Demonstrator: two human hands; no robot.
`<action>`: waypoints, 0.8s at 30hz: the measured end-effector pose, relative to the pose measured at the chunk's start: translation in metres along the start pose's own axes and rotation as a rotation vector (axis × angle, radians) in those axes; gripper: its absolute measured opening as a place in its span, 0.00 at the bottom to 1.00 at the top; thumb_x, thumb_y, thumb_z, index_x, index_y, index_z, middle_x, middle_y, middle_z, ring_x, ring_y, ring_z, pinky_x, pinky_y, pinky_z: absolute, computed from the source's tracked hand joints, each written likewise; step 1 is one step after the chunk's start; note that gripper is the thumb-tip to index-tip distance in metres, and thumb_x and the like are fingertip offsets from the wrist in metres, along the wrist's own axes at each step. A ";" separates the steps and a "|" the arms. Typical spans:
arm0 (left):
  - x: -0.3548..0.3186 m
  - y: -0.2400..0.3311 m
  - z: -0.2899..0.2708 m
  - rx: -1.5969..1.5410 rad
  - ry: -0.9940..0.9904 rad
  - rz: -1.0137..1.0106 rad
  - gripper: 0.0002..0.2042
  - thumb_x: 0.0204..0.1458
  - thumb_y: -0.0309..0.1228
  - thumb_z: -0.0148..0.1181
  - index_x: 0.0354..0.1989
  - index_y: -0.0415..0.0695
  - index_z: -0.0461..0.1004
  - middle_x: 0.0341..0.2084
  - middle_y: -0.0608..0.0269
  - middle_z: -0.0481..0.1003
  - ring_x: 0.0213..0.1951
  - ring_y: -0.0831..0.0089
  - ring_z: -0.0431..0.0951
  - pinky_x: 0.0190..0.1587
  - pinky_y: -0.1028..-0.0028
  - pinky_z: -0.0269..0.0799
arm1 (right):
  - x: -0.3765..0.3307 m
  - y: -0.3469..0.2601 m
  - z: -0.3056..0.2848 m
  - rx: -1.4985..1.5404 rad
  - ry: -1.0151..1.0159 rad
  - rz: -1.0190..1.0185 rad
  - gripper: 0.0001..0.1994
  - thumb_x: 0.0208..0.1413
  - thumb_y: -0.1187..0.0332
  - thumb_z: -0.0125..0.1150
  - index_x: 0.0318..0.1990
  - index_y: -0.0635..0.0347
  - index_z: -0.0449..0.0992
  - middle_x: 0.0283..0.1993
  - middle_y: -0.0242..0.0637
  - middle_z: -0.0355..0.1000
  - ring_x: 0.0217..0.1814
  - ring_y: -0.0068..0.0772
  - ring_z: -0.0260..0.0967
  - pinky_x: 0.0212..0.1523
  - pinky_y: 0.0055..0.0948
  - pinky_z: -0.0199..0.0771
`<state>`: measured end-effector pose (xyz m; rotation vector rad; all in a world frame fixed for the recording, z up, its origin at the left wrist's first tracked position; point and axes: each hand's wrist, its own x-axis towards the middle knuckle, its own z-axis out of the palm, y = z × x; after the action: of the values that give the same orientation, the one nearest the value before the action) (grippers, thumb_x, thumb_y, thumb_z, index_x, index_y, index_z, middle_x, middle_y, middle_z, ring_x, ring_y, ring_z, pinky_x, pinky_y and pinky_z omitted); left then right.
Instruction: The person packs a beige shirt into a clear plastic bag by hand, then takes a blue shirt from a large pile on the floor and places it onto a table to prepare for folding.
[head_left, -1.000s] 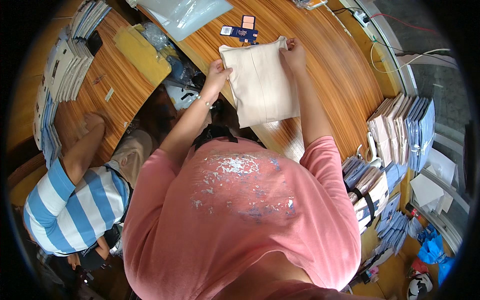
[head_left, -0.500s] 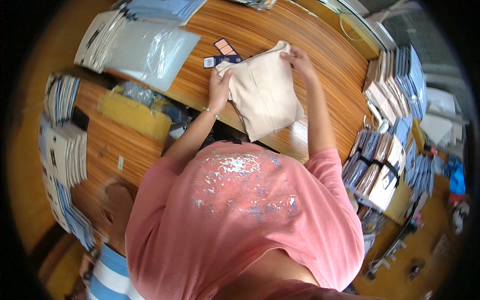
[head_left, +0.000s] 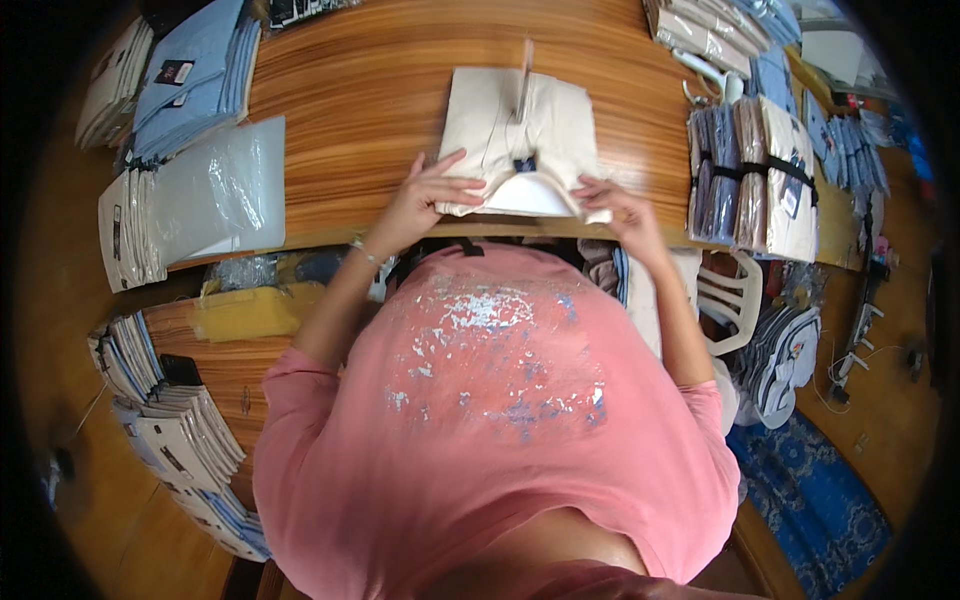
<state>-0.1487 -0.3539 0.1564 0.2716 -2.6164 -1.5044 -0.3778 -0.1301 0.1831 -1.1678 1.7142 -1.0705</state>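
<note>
Over the folded garment (head_left: pixel 556 122) — blurred — shows a strip (head_left: pixel 525 78).

Head-worn fisheye, looking down, close, rim seemingly blurred

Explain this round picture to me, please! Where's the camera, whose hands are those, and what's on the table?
There's no robot, just a person's left hand and right hand, both bare. You're seeing through a camera on their head, looking down; its wide lens bends straight edges. They wear a pink shirt. On the wooden table lies a folded cream garment, neckline towards them. Both hands touch it beside the neckline. Folded blue clothes are to the left, a strapped bundle to the right.
</note>
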 end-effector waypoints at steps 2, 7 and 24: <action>-0.017 -0.019 0.032 0.042 -0.077 -0.039 0.20 0.42 0.14 0.45 0.36 0.52 0.78 0.47 0.70 0.71 0.60 0.63 0.56 0.62 0.53 0.29 | -0.020 0.049 0.032 -0.184 -0.041 0.064 0.11 0.42 0.85 0.48 0.31 0.61 0.74 0.48 0.34 0.71 0.62 0.36 0.55 0.64 0.48 0.36; -0.033 -0.022 0.036 -0.153 0.260 -0.116 0.16 0.43 0.16 0.43 0.39 0.40 0.73 0.43 0.57 0.72 0.55 0.64 0.63 0.59 0.64 0.52 | -0.029 0.051 0.028 -0.174 0.233 0.022 0.13 0.38 0.85 0.48 0.32 0.62 0.72 0.41 0.39 0.71 0.52 0.40 0.63 0.59 0.42 0.53; -0.025 -0.061 0.057 -0.786 -0.011 -0.798 0.17 0.47 0.20 0.56 0.47 0.36 0.65 0.34 0.56 0.75 0.33 0.79 0.76 0.32 0.83 0.70 | -0.014 0.077 0.038 0.644 0.092 0.624 0.09 0.49 0.77 0.57 0.38 0.65 0.67 0.30 0.35 0.71 0.30 0.20 0.67 0.30 0.18 0.66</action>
<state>-0.1285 -0.3303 0.0743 1.2824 -1.7336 -2.5841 -0.3611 -0.1080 0.1005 -0.1615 1.4705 -1.1431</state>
